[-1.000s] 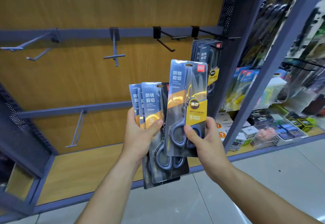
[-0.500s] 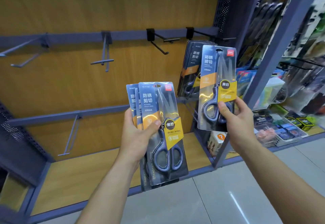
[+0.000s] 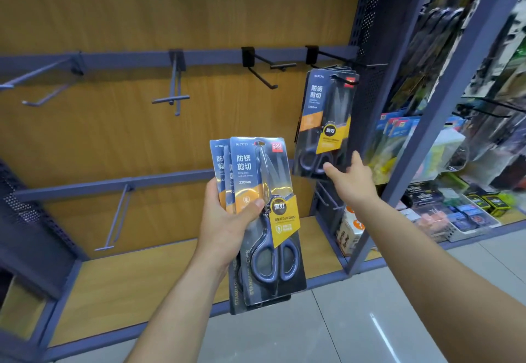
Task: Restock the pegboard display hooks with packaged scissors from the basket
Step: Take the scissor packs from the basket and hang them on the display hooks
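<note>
At the rightmost hook (image 3: 343,60), had right hand (image 3: 351,182) on hung pack (image 3: 324,123), bottom blurry, couldn't tell grip. Clamped left hand (image 3: 230,226) round stack (image 3: 264,192), rear packs mostly hidden.

Blue-and-yellow carded packs of dark-handled scissors (image 3: 264,180) stand fanned and upright at centre frame, gripped in the left hand (image 3: 227,229). At upper right, matching packs (image 3: 321,112) hang slightly tilted from a black wire hook (image 3: 338,59), the right hand (image 3: 353,180) pinching the front one's lower edge. Grey metal hooks (image 3: 173,98) jut at upper left.
</note>
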{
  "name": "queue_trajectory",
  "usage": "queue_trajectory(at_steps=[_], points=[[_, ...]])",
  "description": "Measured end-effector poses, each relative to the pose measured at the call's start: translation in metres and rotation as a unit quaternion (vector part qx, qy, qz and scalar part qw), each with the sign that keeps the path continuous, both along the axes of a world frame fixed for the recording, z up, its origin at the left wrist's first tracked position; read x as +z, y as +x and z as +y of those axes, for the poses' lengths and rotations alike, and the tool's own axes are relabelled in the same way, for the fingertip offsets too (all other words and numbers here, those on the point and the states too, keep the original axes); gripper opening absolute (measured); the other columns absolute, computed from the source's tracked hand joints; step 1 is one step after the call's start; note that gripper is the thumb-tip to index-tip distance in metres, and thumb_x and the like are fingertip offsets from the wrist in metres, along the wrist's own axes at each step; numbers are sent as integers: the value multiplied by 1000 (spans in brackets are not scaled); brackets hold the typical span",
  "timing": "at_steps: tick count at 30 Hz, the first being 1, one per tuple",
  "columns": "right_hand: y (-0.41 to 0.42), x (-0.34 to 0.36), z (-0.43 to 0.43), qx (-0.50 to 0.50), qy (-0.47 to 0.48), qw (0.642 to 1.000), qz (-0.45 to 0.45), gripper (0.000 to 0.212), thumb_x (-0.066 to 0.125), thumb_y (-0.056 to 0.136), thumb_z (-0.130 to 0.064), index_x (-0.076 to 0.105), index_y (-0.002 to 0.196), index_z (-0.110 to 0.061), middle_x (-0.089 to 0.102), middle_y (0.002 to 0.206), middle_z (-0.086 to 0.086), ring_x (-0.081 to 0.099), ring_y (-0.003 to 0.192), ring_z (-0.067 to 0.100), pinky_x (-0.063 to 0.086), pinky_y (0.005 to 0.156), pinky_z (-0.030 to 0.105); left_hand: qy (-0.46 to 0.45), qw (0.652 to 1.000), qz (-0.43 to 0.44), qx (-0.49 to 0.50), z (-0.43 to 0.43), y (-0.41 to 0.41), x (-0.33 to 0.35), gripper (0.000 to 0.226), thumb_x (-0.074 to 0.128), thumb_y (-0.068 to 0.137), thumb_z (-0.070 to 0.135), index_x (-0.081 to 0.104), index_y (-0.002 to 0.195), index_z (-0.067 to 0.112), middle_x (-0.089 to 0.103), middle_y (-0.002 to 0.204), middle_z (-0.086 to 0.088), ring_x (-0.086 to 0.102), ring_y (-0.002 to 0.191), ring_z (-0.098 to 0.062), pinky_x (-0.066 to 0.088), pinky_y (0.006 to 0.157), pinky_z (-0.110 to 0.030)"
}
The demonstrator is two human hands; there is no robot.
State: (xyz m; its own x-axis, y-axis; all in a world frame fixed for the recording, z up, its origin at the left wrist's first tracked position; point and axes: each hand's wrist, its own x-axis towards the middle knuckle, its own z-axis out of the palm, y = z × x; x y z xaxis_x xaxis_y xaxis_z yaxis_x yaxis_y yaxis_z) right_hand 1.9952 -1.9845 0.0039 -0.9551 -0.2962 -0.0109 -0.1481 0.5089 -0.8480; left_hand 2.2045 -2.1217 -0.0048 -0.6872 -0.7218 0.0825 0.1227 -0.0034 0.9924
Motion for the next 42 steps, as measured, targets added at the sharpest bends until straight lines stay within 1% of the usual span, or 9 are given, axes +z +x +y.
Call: queue_trajectory(at_steps=[4,7,11,15,18,25,31,34,42], points=[[66,0,18,152,-75,982,-86,53,64,97,-46,50,144,-24,69,118,-1,70,105,20,58,96,51,6,1000,9,6,0,1,-2,56,81,85,5,55,127,31,73,108,18,71,95,3,56,79,-18],[110,-11,25,282,-68,947,-138,50,79,84,-50,60,127,-32,75,113,-3,72,101,15,58,94,46,8,1000,4,8,3,1,-4,54,82,84,7,56,124,32,74,107,17,72,97,-2,54,80,-23],[121,-23,22,267,-80,959,-60,63,87,69,-50,62,123,-31,77,112,-9,71,109,13,55,100,48,17,1000,8,6,6,2,-5,50,82,84,3,56,120,28,77,105,10,74,98,-10,58,88,-35],[119,-25,23,230,-115,965,-48,45,87,81,-20,60,117,-22,77,110,-9,69,111,8,53,103,45,29,999,26,9,8,3,0,46,79,87,5,56,122,22,77,102,11,74,93,-5,56,75,-20],[119,-28,21,199,-150,966,-72,39,81,85,-13,56,115,-14,78,106,-1,71,107,14,53,103,47,21,999,20,15,5,6,3,44,79,88,14,57,124,26,75,110,12,72,95,1,55,74,-13],[121,-27,17,201,-190,955,-109,43,78,84,-21,53,118,-15,76,111,-1,70,112,16,52,105,49,10,1000,18,14,0,7,1,41,73,94,10,57,127,27,75,114,11,72,99,-1,56,78,-16],[121,-28,20,194,-211,954,-93,53,80,74,-34,54,117,-16,74,114,-1,68,114,14,51,106,46,-10,1000,17,15,0,5,0,40,71,96,11,56,127,31,74,119,11,69,112,-9,55,102,-41],[120,-30,20,186,-222,953,-88,44,80,81,-23,54,116,-17,76,108,-2,70,107,14,54,102,47,-10,1000,17,21,3,3,-2,39,70,97,13,56,127,35,73,120,11,69,115,-13,52,105,-49],[110,-17,22,157,-325,927,-100,49,75,78,-21,52,118,-7,76,111,11,72,107,29,56,97,52,6,999,20,41,2,2,-2,34,67,98,8,57,123,29,75,114,6,71,104,-12,53,102,-41]])
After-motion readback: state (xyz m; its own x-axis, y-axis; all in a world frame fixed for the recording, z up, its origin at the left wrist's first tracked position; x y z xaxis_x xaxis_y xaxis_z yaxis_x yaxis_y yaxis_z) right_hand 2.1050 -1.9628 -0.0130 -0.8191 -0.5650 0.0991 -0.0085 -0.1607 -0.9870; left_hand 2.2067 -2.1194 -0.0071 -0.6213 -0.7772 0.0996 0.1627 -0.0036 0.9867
